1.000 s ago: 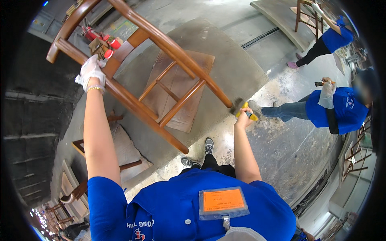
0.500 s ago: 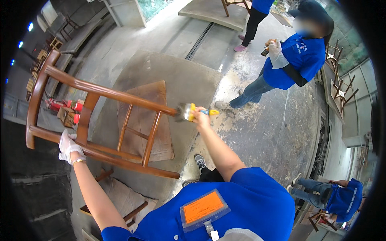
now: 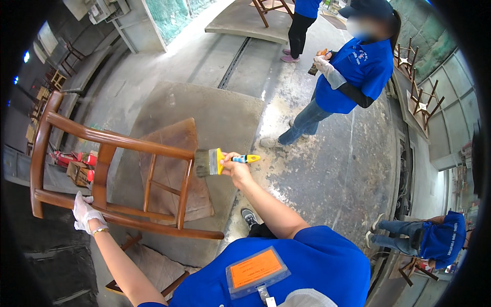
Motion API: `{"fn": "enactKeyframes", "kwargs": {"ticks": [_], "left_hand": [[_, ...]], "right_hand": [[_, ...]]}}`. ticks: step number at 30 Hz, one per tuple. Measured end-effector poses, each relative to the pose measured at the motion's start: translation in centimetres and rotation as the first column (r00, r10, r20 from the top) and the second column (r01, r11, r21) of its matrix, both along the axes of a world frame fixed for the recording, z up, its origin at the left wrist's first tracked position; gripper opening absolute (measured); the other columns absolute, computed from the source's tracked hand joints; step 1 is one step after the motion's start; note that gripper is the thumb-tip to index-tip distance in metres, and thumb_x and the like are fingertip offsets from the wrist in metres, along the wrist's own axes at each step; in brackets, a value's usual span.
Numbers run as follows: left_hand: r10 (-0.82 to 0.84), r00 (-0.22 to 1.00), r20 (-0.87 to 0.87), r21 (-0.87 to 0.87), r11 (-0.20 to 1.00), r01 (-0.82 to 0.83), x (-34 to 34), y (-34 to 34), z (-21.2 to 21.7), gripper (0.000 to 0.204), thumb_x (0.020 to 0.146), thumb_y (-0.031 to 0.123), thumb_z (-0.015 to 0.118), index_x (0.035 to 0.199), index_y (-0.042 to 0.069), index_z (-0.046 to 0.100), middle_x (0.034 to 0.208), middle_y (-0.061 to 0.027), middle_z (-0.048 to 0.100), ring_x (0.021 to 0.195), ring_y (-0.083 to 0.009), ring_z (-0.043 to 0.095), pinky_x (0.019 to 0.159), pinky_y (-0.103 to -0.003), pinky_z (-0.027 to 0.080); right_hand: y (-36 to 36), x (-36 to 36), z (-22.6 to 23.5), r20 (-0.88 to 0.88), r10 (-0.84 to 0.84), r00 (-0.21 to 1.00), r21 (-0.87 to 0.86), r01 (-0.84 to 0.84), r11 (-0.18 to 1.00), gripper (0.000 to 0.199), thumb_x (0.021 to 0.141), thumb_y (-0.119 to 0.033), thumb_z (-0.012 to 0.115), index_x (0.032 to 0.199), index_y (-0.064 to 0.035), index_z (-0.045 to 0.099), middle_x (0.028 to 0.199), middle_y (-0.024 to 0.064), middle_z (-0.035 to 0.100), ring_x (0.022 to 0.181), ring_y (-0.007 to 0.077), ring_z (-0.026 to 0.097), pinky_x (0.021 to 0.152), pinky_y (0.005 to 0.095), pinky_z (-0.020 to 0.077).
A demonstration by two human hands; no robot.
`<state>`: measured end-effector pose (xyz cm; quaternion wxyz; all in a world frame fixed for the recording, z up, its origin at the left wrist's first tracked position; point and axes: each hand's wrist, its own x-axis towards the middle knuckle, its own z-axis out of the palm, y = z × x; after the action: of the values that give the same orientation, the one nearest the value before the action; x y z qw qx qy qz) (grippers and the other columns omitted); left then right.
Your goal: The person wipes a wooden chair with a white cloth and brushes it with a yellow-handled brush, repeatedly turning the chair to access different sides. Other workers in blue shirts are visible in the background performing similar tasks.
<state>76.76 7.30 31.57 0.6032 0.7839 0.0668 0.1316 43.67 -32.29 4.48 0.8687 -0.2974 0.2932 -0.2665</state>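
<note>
A brown wooden chair frame (image 3: 128,146) is held up in the air, tilted on its side, in the left half of the view. My left hand (image 3: 86,214), in a white glove, grips its lower rail near the left end. My right hand (image 3: 236,168) holds a wide paintbrush (image 3: 215,161) with a yellow and blue handle; the bristles touch the end of the upper rail. A brown board (image 3: 174,169) lies on the floor behind the frame.
A person in a blue shirt (image 3: 353,71) stands close at the upper right holding a brush. Another person (image 3: 302,25) stands further back, and a third crouches (image 3: 434,238) at the lower right. Wooden chairs (image 3: 419,102) stand along the right wall. Red objects (image 3: 76,159) lie left.
The chair frame has swung from a steep diagonal to lying more level in front of me. My right hand brought the brush along to the upper rail's end. The view shifted right.
</note>
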Motion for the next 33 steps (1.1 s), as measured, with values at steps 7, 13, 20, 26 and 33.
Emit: {"fn": "enactKeyframes", "kwargs": {"ticks": [7, 13, 20, 26, 33], "left_hand": [[0.081, 0.996, 0.038, 0.164, 0.983, -0.086, -4.8, -4.1, 1.5, 0.045, 0.099, 0.032, 0.069, 0.064, 0.004, 0.063, 0.066, -0.0047, 0.064, 0.07, -0.0181, 0.055, 0.082, -0.036, 0.047], [0.155, 0.986, 0.066, 0.03, 0.987, -0.157, -11.2, -8.1, 0.4, 0.03, 0.102, 0.028, 0.07, 0.091, 0.001, 0.074, 0.07, -0.002, 0.062, 0.068, -0.0143, 0.053, 0.076, -0.034, 0.048], [0.131, 0.987, 0.093, -0.128, 0.985, -0.119, -14.3, -10.1, 0.0, 0.023, 0.101, 0.022, 0.076, 0.109, 0.002, 0.07, 0.071, -0.0016, 0.063, 0.069, -0.0129, 0.057, 0.073, -0.032, 0.051], [-0.229, 0.961, 0.154, -0.164, 0.954, 0.253, -10.8, -7.4, 2.8, 0.026, 0.1, 0.024, 0.073, 0.112, 0.002, 0.069, 0.071, -0.0018, 0.058, 0.071, -0.014, 0.058, 0.081, -0.032, 0.051], [-0.307, 0.909, 0.281, -0.396, 0.826, 0.401, -3.5, -4.5, 7.2, 0.025, 0.103, 0.024, 0.07, 0.088, 0.005, 0.066, 0.07, 0.0005, 0.05, 0.069, -0.0137, 0.049, 0.078, -0.031, 0.049]], "right_hand": [[-0.7, 0.8, -2.2, -0.46, -0.305, 0.834, -0.331, 0.158, 0.93, 0.013, 0.082, -0.001, 0.074, 0.082, -0.0126, 0.069, 0.107, 0.0082, 0.075, 0.099, 0.0247, 0.071, 0.091, 0.039, 0.0548], [5.3, 9.8, 12.2, -0.157, -0.453, 0.878, -0.711, 0.218, 0.668, 0.017, 0.086, -0.002, 0.079, 0.084, -0.0152, 0.068, 0.123, 0.0076, 0.067, 0.119, 0.0294, 0.065, 0.106, 0.0421, 0.0498], [4.0, 14.4, 20.1, 0.259, -0.118, 0.959, -0.321, 0.201, 0.926, 0.017, 0.088, 0.001, 0.079, 0.088, -0.0112, 0.067, 0.134, 0.0087, 0.063, 0.123, 0.0264, 0.062, 0.1, 0.0411, 0.0547], [-4.6, 0.8, 5.7, -0.417, -0.115, 0.901, -0.171, 0.046, 0.984, 0.019, 0.092, -0.004, 0.074, 0.095, -0.0177, 0.06, 0.098, -0.0012, 0.062, 0.096, 0.0164, 0.065, 0.084, 0.041, 0.0569], [-11.0, -22.2, -5.3, -0.638, -0.495, 0.59, -0.329, 0.373, 0.868, 0.027, 0.083, 0.011, 0.065, 0.083, -0.0161, 0.06, 0.087, -0.0008, 0.065, 0.084, 0.0182, 0.067, 0.064, 0.0415, 0.0577]]}}
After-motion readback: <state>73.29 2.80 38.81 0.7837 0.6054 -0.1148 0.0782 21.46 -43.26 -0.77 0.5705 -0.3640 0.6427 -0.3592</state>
